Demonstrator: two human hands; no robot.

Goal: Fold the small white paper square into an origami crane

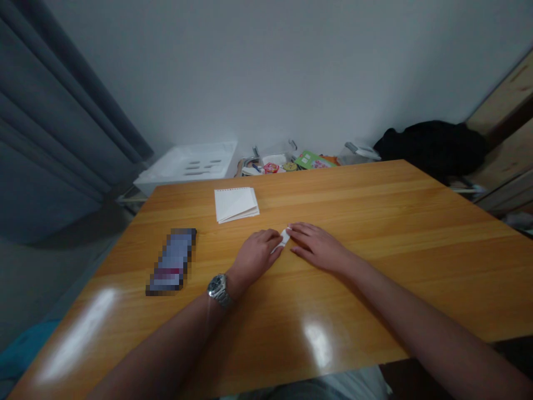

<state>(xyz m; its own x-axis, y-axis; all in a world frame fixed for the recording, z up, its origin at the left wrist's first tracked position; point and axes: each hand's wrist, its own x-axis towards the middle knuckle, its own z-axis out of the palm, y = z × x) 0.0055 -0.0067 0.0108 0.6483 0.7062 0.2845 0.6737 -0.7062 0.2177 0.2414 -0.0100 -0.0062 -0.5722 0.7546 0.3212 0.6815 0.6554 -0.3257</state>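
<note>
Both my hands rest near the middle of the wooden table (375, 222). My left hand (256, 256), with a watch on its wrist, has its fingers curled over a small folded white paper (283, 239). My right hand (316, 247) lies with fingers stretched and pressed down on the same paper from the right. Only a small corner of the paper shows between the hands. A stack of white paper sheets (235, 204) lies further back on the table, to the left of the hands.
A blurred flat dark object (171, 261) lies on the table's left side. Behind the table stand a white plastic tray (187, 164), a clutter of small colourful items (287, 162) and a black cloth (433, 141). A grey curtain (50, 139) hangs at left.
</note>
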